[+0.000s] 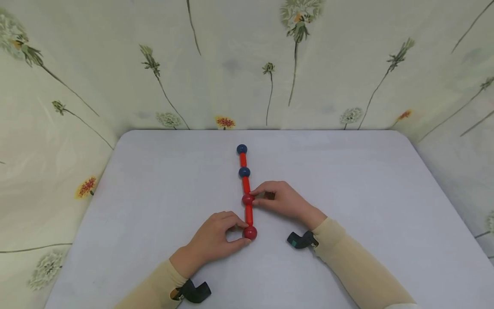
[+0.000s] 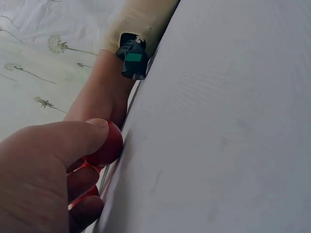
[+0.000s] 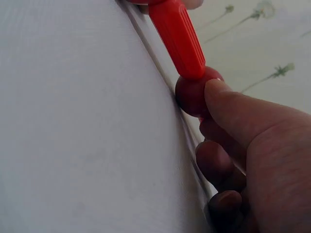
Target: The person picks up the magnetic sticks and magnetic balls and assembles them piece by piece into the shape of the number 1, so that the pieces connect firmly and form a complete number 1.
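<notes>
A straight chain of balls joined by red rods lies on the white table, running away from me. Two blue balls, the far one (image 1: 242,149) and a nearer one (image 1: 244,172), make up its far half. At the near end, my left hand (image 1: 216,236) pinches a red ball (image 1: 250,233) between thumb and fingers. My right hand (image 1: 285,199) grips the other red ball (image 3: 194,94) further up the chain. Between these two red balls runs a ridged red rod (image 3: 179,41). In the left wrist view the thumb lies over the near red ball (image 2: 108,145).
The white table (image 1: 162,180) has rounded far corners. Behind and beside it hangs a pale cloth (image 1: 247,86) printed with dandelions. Dark camera mounts sit at the left wrist (image 1: 196,292) and the right wrist (image 1: 301,240), close over the table.
</notes>
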Motion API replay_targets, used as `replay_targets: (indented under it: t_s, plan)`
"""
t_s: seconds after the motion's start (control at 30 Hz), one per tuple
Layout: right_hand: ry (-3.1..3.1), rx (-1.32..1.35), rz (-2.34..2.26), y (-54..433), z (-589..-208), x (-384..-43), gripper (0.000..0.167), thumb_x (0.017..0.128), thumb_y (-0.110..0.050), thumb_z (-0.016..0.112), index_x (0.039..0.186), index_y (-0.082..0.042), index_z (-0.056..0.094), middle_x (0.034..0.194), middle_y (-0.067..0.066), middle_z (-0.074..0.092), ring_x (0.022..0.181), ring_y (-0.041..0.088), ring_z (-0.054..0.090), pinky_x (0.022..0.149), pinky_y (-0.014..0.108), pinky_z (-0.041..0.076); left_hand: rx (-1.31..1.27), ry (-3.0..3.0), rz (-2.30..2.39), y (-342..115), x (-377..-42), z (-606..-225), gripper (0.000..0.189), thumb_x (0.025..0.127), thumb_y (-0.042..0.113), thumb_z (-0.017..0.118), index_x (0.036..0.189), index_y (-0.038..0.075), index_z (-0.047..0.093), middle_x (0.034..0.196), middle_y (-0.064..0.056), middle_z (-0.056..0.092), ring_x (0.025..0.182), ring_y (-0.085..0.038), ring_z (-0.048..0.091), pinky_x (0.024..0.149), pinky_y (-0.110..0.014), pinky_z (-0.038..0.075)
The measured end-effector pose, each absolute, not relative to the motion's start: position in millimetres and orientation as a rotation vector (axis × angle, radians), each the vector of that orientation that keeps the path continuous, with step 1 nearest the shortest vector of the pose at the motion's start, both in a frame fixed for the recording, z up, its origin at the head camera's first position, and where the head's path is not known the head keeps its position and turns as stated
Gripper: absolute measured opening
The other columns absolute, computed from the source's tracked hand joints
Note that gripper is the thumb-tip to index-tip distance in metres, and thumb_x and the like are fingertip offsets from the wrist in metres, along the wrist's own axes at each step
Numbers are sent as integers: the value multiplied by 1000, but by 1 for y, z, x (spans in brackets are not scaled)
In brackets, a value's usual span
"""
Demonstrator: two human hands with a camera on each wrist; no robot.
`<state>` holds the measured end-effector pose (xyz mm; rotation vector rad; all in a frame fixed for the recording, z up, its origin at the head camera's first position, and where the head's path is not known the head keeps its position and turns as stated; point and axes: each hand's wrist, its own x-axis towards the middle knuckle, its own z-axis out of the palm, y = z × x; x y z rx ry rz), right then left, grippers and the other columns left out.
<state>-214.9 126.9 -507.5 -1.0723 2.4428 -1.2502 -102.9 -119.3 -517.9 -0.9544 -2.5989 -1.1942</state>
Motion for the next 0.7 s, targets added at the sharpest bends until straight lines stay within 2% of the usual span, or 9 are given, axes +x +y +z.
replay_targets:
  t_s: [0.47,0.7]
  plan:
    - [2491,-1138,-1257,120,-517,-219,27,89,-37,74,116,-34,71,99,-22,67,76,7,59,67,26,52,-934,-2602,-1195,-124,-106,-519,24,84,34,79,103,25,69,96,18,65,88,0,59,79,-26,49]
    - [2521,-1141,-1269,124,-520,-219,33,88,-40,75,118,-29,71,98,-20,67,74,7,58,65,26,50,-932,-2643,-1222,-124,-107,-520,29,82,34,80,107,25,68,94,15,64,86,-1,57,78,-24,49]
